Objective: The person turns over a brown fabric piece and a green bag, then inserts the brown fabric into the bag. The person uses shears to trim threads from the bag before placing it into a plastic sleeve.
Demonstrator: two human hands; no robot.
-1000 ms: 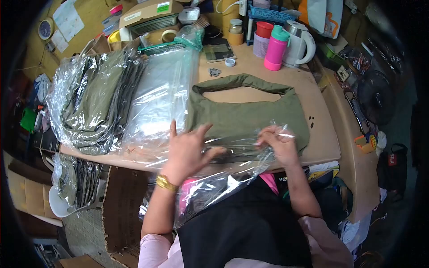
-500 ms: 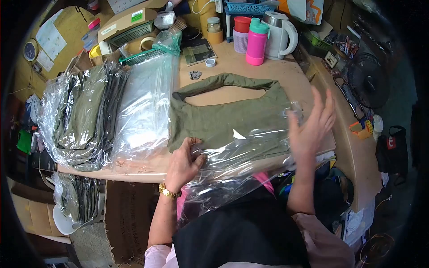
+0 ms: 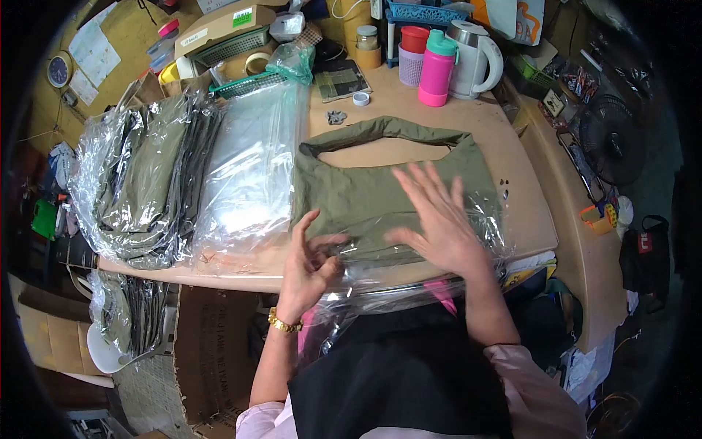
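Note:
An olive-green cloth bag (image 3: 380, 183) with a wide handle loop lies flat on the table in front of me. Clear plastic (image 3: 365, 278) covers its lower part and hangs over the table edge toward my lap. My left hand (image 3: 311, 263) is at the lower left corner of the bag, its fingers apart beside the plastic. Over the bag's right half, my right hand (image 3: 439, 227) is spread flat, palm down, a little blurred, with the plastic near its wrist.
Left of the bag lies a stack of clear plastic sleeves (image 3: 248, 168), then a pile of plastic-wrapped olive bags (image 3: 146, 175). A pink bottle (image 3: 436, 73) and a kettle (image 3: 468, 62) stand at the back. More wrapped pieces (image 3: 128, 314) rest on a white chair (image 3: 106, 355).
My right hand has swung left from the right edge onto the bag. The left hand's fingers have lifted and spread. The plastic has shifted, and the whole view has moved slightly.

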